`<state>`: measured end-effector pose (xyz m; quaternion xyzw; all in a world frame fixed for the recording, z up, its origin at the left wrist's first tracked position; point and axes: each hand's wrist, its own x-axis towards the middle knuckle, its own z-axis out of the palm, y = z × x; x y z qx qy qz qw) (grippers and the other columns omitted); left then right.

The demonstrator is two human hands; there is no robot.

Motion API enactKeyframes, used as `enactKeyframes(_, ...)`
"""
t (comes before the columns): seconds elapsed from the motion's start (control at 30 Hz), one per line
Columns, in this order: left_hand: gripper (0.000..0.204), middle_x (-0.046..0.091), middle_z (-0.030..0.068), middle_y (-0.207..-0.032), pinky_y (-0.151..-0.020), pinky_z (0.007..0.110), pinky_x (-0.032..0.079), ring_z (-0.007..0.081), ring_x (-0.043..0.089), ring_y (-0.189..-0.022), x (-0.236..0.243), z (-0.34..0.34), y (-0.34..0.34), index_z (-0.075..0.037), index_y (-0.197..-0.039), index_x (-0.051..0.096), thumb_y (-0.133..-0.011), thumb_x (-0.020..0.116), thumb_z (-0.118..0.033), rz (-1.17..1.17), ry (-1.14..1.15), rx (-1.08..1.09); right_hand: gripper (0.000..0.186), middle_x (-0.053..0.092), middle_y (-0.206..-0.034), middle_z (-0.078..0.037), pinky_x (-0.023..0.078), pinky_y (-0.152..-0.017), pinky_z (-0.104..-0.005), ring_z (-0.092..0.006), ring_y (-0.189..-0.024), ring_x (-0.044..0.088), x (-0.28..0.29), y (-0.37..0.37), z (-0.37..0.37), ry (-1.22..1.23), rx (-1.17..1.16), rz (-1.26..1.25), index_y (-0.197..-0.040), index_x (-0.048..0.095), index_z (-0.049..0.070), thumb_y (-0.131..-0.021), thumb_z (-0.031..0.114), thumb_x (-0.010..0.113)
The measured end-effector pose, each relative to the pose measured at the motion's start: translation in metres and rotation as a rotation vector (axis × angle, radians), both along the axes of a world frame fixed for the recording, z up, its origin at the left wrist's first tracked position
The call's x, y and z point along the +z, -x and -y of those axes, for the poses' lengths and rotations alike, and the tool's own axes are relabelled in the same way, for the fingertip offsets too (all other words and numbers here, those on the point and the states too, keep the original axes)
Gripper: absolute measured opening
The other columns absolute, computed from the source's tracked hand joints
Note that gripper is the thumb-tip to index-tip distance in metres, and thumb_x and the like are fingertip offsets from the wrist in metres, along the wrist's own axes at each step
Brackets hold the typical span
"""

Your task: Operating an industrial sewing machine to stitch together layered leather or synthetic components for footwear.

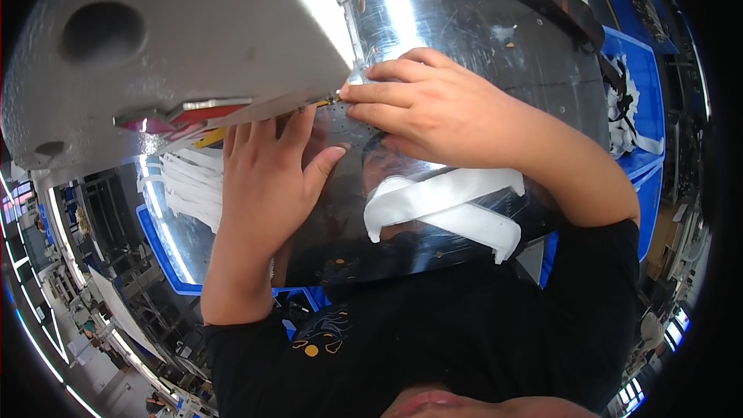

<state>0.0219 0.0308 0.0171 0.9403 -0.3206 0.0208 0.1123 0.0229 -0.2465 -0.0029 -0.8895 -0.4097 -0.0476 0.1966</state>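
Centrally, we see left hand [267,159] and right hand [433,104], fingers loosely extended, by the machine [209,46], hold unclear; strips [449,193] near the counter's [333,259] edge.

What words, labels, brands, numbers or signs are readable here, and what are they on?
None: I can't read any text in this picture.
Grey machine: no lettering that I can make out.
White strips: no writing visible on the sides that show.
Black shirt: a small print of lines and orange shapes, no letters I can make out.
Background: too small and blurred to tell whether anything is written there.
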Motion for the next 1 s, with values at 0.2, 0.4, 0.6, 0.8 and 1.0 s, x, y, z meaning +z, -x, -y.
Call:
enactKeyframes(0.2, 0.071, 0.061, 0.0235, -0.148, -0.116, 0.059, 0.045, 0.0507, 0.057, -0.136, 0.004, -0.002, 0.005, -0.012, -0.155, 0.063, -0.095, 0.082, -0.044, -0.029, -0.047, 0.006, 0.038, 0.072, -0.146, -0.006, 0.047, -0.114, -0.0436, -0.0233, -0.135, 0.064, 0.001, 0.003, 0.001, 0.006, 0.017, -0.002, -0.128, 0.075, 0.009, -0.093, 0.022, 0.081)
enactKeyframes(0.4, 0.071, 0.059, 0.027, -0.149, -0.117, 0.06, 0.045, 0.0522, 0.057, -0.138, 0.014, -0.001, 0.009, -0.011, -0.152, 0.067, -0.094, 0.081, -0.049, -0.09, -0.077, 0.001, 0.047, 0.072, -0.144, -0.005, 0.047, -0.115, -0.0449, -0.0255, -0.138, 0.062, 0.005, 0.007, 0.001, -0.022, 0.053, -0.096, -0.133, 0.074, 0.008, -0.09, 0.025, 0.085)
enactKeyframes(0.6, 0.069, 0.058, 0.0273, -0.15, -0.117, 0.059, 0.045, 0.0505, 0.056, -0.138, 0.021, -0.001, 0.015, -0.01, -0.148, 0.071, -0.093, 0.081, -0.05, -0.116, -0.105, -0.05, 0.041, 0.077, -0.127, -0.005, 0.048, -0.111, -0.0435, -0.0244, -0.131, 0.066, 0.012, 0.011, -0.001, -0.027, 0.073, -0.113, -0.125, 0.077, 0.008, -0.091, 0.028, 0.085)
enactKeyframes(0.8, 0.071, 0.057, 0.0281, -0.15, -0.119, 0.057, 0.044, 0.0493, 0.053, -0.138, 0.019, 0.006, 0.018, -0.01, -0.15, 0.07, -0.091, 0.083, -0.048, -0.15, -0.058, -0.094, 0.035, 0.078, -0.115, -0.005, 0.05, -0.106, -0.0419, -0.0237, -0.122, 0.069, 0.027, 0.011, 0.008, 0.072, 0.113, -0.157, -0.119, 0.078, 0.007, -0.091, 0.027, 0.085)
enactKeyframes(1.0, 0.079, 0.054, 0.0304, -0.154, -0.121, 0.058, 0.041, 0.0515, 0.05, -0.14, 0.014, 0.015, 0.017, -0.011, -0.154, 0.067, -0.089, 0.084, -0.051, -0.173, -0.042, -0.156, 0.023, 0.078, -0.101, -0.007, 0.054, -0.098, -0.0417, -0.0262, -0.113, 0.072, 0.02, 0.01, 0.02, -0.029, 0.081, -0.128, -0.105, 0.081, 0.006, -0.088, 0.021, 0.086)
